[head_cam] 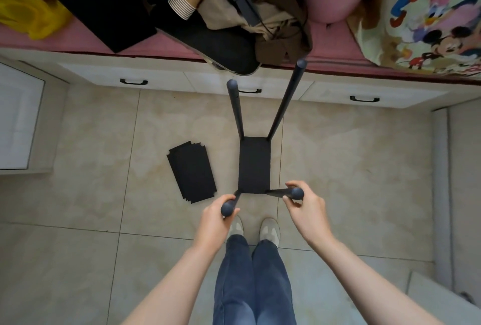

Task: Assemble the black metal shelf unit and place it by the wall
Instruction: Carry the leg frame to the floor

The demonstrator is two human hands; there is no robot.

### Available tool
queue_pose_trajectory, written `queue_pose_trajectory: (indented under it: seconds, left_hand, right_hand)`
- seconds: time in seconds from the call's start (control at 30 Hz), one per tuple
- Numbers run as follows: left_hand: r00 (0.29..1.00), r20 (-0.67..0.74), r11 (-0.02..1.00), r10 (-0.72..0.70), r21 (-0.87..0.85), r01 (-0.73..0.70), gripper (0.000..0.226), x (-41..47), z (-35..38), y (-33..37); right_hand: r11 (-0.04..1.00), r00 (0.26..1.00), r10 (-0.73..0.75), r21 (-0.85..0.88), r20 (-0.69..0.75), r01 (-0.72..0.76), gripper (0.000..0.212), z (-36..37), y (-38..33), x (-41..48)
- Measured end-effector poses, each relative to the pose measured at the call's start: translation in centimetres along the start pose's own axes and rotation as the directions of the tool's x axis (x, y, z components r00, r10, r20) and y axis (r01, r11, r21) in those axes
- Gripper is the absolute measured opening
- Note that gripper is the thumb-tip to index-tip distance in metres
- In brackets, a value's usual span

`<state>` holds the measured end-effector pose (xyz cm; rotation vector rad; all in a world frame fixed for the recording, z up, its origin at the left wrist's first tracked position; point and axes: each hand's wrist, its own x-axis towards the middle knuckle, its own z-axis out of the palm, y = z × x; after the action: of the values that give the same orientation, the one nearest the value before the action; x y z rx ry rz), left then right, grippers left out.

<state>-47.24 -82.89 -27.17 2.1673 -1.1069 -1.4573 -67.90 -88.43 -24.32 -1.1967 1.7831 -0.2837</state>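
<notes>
The half-built black metal shelf unit (254, 166) stands on the beige tiled floor (78, 194) near the white bed drawers (161, 76); with the left hand (217, 216) and right hand (305, 205) fingers curled round its two near post tops, keep the posts parallel for the loose flat black panels (192, 172) lying just beside it.

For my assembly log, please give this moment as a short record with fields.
left hand: grips top of near left pole
right hand: grips top of near right pole
far poles: upright, untouched
fitted panel: low, between the four poles
loose panels: black stack flat on tiled floor, left of the fitted panel, apart from it
behind: bed with drawers below
</notes>
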Motion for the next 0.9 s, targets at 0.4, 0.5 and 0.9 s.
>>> queue_pose_trajectory:
  seconds: [0.4, 0.5, 0.9]
  left_hand:
    - [0.978, 0.158, 0.990, -0.139, 0.032, 0.135, 0.047, -2.7, 1.7, -3.1]
    - [0.978, 0.165, 0.991, -0.126, 0.069, 0.116, 0.052, -2.9, 2.0, -2.8]
    - [0.994, 0.085, 0.981, -0.075, 0.186, 0.058, 0.038, -4.9, 0.6, 0.1]
  right_hand:
    - [0.985, 0.987, 0.035, -0.170, 0.158, -0.008, 0.029, 0.4, 3.7, -3.1]
    - [0.980, 0.986, 0.071, -0.197, 0.154, -0.040, 0.034, 0.2, 4.5, -3.5]
    - [0.960, 0.939, 0.092, -0.281, 0.331, 0.006, 0.048, -3.1, 1.6, -5.8]
